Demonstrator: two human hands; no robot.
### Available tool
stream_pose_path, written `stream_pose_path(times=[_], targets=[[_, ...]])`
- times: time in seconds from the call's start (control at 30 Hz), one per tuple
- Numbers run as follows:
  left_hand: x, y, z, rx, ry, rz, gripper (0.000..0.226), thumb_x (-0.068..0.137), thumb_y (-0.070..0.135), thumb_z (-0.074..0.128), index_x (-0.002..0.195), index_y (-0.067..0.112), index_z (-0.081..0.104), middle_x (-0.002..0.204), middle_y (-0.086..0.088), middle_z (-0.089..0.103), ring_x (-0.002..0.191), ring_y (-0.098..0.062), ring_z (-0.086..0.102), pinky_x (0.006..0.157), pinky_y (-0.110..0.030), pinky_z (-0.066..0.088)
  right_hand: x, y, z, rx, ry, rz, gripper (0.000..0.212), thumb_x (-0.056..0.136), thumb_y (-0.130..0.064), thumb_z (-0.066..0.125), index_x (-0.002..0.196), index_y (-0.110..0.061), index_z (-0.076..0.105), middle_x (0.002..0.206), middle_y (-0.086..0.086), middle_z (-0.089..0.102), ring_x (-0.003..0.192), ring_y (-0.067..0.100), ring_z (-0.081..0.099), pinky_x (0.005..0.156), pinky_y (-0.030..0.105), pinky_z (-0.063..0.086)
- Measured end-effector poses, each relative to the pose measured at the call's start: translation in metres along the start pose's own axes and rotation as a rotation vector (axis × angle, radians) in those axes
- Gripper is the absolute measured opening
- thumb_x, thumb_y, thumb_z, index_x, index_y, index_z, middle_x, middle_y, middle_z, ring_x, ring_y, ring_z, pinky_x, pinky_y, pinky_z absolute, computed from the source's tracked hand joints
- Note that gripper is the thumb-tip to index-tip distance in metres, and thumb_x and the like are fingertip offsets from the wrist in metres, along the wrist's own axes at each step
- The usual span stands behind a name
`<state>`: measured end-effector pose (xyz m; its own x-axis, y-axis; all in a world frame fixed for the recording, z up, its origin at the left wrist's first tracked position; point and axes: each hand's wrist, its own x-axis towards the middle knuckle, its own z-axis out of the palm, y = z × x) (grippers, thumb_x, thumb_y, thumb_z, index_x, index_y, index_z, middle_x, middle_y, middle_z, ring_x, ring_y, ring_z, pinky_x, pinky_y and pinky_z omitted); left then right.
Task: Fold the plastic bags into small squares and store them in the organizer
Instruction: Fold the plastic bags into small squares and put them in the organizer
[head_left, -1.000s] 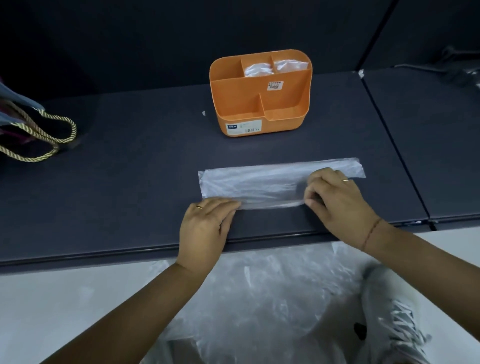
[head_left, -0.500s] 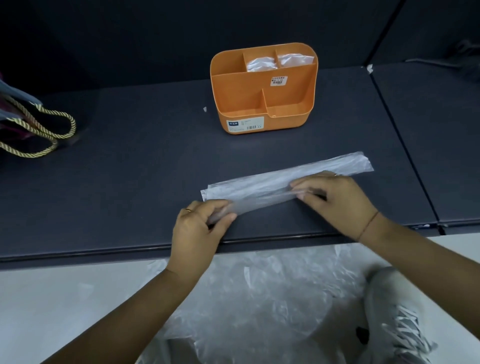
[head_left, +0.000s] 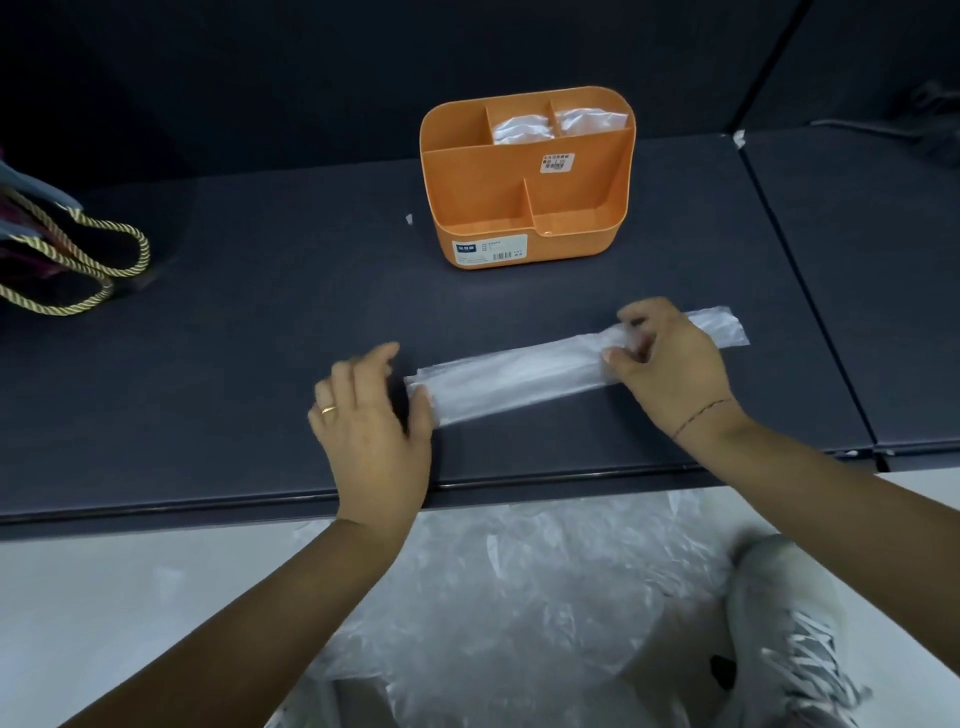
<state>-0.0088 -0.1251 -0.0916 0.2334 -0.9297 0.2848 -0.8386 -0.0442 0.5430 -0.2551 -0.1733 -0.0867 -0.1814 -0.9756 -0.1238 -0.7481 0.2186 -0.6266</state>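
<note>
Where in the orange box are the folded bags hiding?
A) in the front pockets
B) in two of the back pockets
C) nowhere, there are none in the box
B: the folded bags peek out of the middle and right back pockets of the orange box, while the front pockets show only orange plastic.

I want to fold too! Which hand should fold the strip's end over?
Probably left: the left hand lies open at the end of the clear folded plastic strip, while the right hand pinches it.
</note>
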Motion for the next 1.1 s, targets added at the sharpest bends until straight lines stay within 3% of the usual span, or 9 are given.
stream_pose_path(times=[0.07,0.13,0.27,0.37,0.53,0.67,0.8,0.93,1.1], targets=[[-0.004,0.009,0.002,-0.009,-0.042,0.293,0.035,0.097,0.017,0.049,0.13,0.008,0.057,0.129,-0.01,0.056,0.124,-0.028,0.046,0.105,-0.037,0.03,-0.006,-0.008,0.002,-0.145,0.172,-0.164,0.049,0.083,-0.01,0.067,0.129,-0.012,0.052,0.116,0.01,0.051,0.1,0.026,0.054,0.092,0.037,0.044],[-0.012,0.017,0.012,0.048,-0.227,0.488,0.046,0.104,0.028,0.034,0.14,0.004,0.05,0.149,-0.012,0.045,0.142,-0.028,0.033,0.119,-0.039,0.02,-0.015,-0.019,0.008,-0.215,0.218,-0.431,0.05,0.083,-0.008,0.058,0.132,-0.007,0.051,0.129,0.017,0.05,0.118,0.033,0.048,0.102,0.044,0.038],[-0.022,0.007,0.029,0.297,-0.469,0.502,0.076,0.103,0.057,0.01,0.151,0.001,0.029,0.159,-0.015,0.027,0.149,-0.026,0.019,0.12,-0.039,0.011,-0.032,-0.017,0.038,-0.419,-0.289,-0.744,0.058,0.098,-0.034,0.027,0.151,-0.009,0.026,0.159,0.007,0.023,0.148,0.019,0.015,0.121,0.036,0.008],[-0.02,-0.005,0.03,0.377,-0.514,0.521,0.085,0.1,0.064,0.008,0.15,0.0,0.03,0.158,-0.017,0.027,0.148,-0.029,0.022,0.119,-0.039,0.01,-0.023,0.007,0.035,-0.606,-0.33,-0.712,0.073,0.097,-0.056,0.017,0.153,-0.01,0.019,0.161,0.005,0.015,0.148,0.018,0.01,0.118,0.036,0.004],[-0.017,-0.006,0.027,0.427,-0.539,0.545,0.087,0.099,0.066,0.007,0.152,0.001,0.027,0.16,-0.015,0.024,0.149,-0.028,0.02,0.118,-0.04,0.011,-0.007,0.046,-0.008,-0.614,-0.253,-0.535,0.09,0.088,-0.072,-0.007,0.154,-0.014,0.011,0.161,0.001,0.006,0.148,0.014,0.002,0.12,0.033,-0.002],[-0.016,-0.009,0.026,0.426,-0.546,0.555,0.087,0.098,0.067,0.008,0.153,0.002,0.026,0.16,-0.015,0.023,0.149,-0.028,0.019,0.117,-0.041,0.013,0.009,0.069,-0.038,-0.374,-0.105,-0.313,0.076,0.093,-0.059,0.021,0.147,-0.008,0.036,0.153,0.009,0.034,0.143,0.027,0.028,0.119,0.039,0.016],[-0.008,-0.015,0.022,0.411,-0.571,0.618,0.084,0.098,0.068,0.011,0.156,0.008,0.017,0.162,-0.012,0.018,0.15,-0.025,0.014,0.119,-0.038,0.008,0.033,0.067,-0.062,-0.262,-0.011,-0.156,0.045,0.082,-0.04,0.067,0.121,-0.018,0.06,0.104,0.002,0.053,0.107,0.026,0.048,0.102,0.044,0.037],[0.003,-0.02,0.018,0.419,-0.593,0.674,0.084,0.097,0.07,0.013,0.157,0.011,0.016,0.163,-0.011,0.014,0.151,-0.025,0.011,0.12,-0.037,0.004,0.038,0.059,-0.064,-0.252,-0.171,-0.137,0.016,0.081,-0.034,0.072,0.086,-0.025,0.06,0.083,-0.01,0.045,0.092,0.014,0.043,0.088,0.03,0.036],[0.027,-0.034,0.015,0.428,-0.658,0.762,0.082,0.097,0.07,0.011,0.158,0.015,0.008,0.165,-0.006,0.005,0.152,-0.018,0.0,0.121,-0.035,0.001,0.028,0.048,-0.079,-0.022,-0.246,-0.023,0.016,0.083,-0.023,0.073,0.076,-0.013,0.062,0.071,-0.006,0.055,0.062,0.002,0.051,0.056,0.005,0.037]])
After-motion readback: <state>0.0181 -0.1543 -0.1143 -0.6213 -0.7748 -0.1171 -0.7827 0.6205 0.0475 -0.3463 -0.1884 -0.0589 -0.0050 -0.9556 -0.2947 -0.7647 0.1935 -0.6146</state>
